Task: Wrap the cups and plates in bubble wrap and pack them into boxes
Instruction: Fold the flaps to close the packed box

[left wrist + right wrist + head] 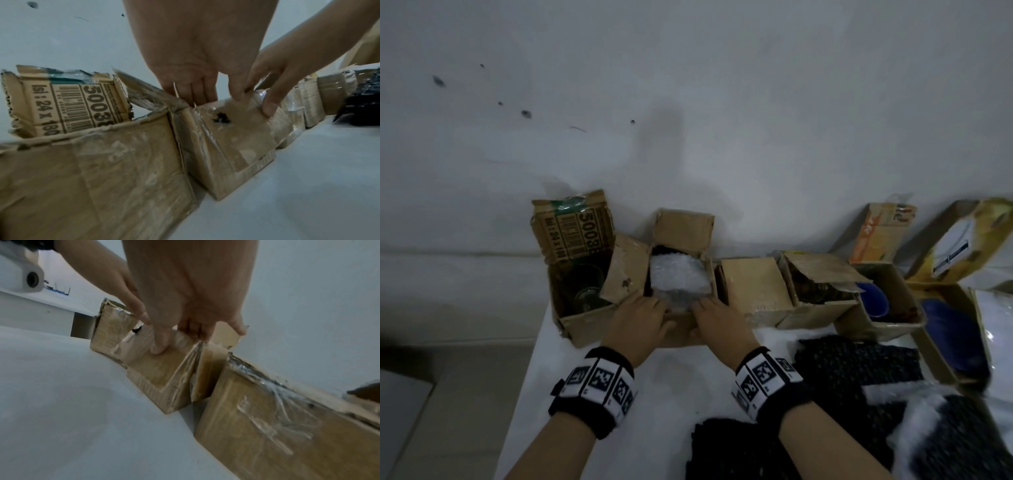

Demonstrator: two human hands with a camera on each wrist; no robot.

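Observation:
A small open cardboard box [685, 229] stands mid-table, and a bundle in clear bubble wrap [678, 277] fills it. My left hand [654, 308] and right hand [702, 308] grip its near wall side by side. In the left wrist view the left hand [191, 94] hooks its fingers over the rim of the box [236, 142], and the right thumb [269, 108] presses on its taped front. In the right wrist view the right hand [180, 337] pinches that wall of the box [160, 369], thumb outside and fingers inside. What the wrap holds is hidden.
An open printed box [582, 308] with glassware touches the small box on the left. To the right sit a shut box [753, 287], a box of glass items [822, 308], a box with a blue cup [876, 301] and one with blue plates [948, 339]. Black bubble wrap [859, 359] lies at front right.

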